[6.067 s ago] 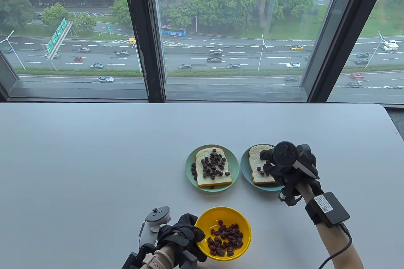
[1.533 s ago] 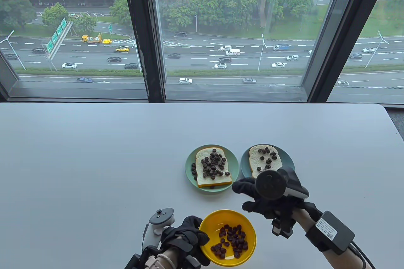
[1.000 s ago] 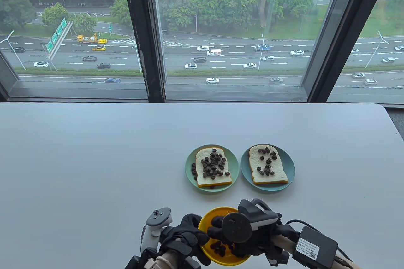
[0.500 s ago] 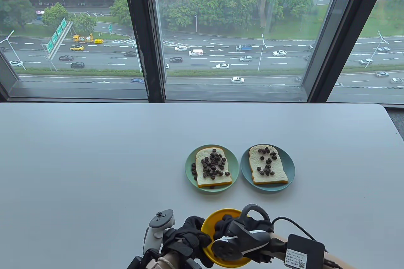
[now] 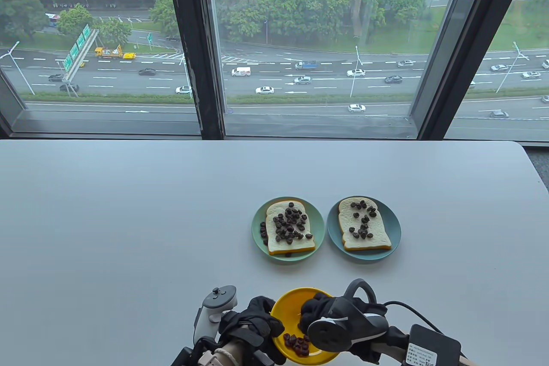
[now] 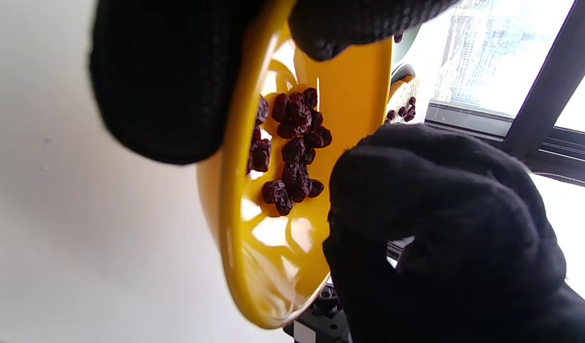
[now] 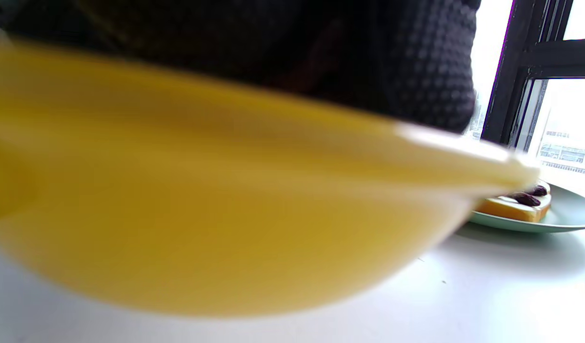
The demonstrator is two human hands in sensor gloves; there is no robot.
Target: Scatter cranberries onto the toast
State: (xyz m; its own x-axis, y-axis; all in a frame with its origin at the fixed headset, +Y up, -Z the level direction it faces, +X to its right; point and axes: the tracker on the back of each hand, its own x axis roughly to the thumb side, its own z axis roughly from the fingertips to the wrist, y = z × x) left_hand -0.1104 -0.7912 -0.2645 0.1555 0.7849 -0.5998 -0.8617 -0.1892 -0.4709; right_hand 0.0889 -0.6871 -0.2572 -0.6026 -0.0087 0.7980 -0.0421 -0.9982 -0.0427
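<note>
While my left hand (image 5: 253, 325) grips the tilted yellow bowl's (image 5: 286, 302) rim, my right hand (image 5: 330, 312) reaches inside with fingers curled, hiding some cranberries (image 5: 297, 342); whether it holds any, I cannot tell. Beyond, two topped toasts (image 5: 288, 228) sit on plates (image 5: 392, 233) on the tabletop (image 5: 128, 220).

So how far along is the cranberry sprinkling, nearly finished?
The left toast is thickly covered. The right toast carries only a sparse scatter. Right now the left hand holds the tilted yellow bowl while the right hand reaches into it, seemingly for more cranberries. Probably left: a few more pinches on the right toast.
</note>
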